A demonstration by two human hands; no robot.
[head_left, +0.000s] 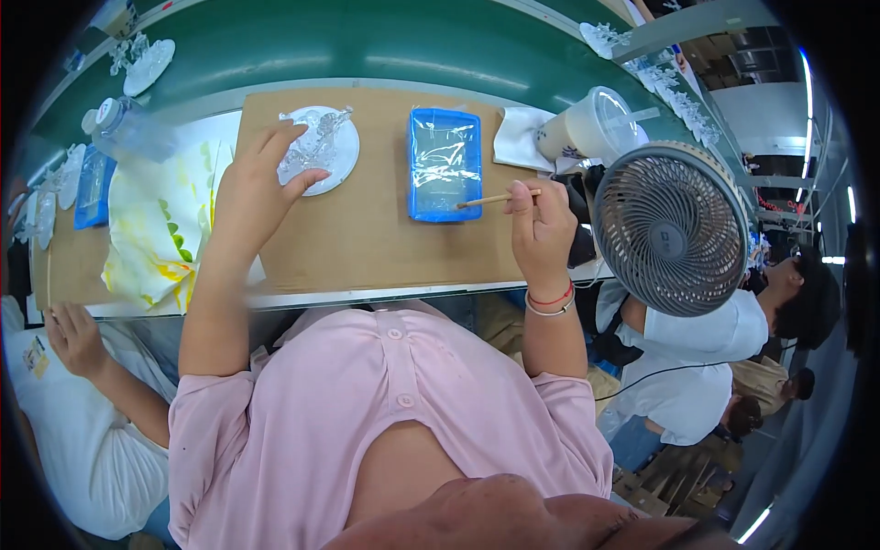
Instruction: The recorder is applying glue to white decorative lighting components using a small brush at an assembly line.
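My left hand reaches over the left edge of a white round disc, thumb and fingers spread apart. On that disc sits a clear branching plastic piece, near my fingertips; whether they touch it I cannot tell. Between the thumb and fingers of my right hand is a thin wooden stick. It points left, its tip at the near right corner of a blue rectangular tray. Something clear and glossy lies in the tray, film or liquid, I cannot tell which.
Cardboard covers the table before me. A grey fan and a lidded drink cup stand at the right. To the left lie a yellow-white cloth and a clear bottle. Another person's hand is at the lower left.
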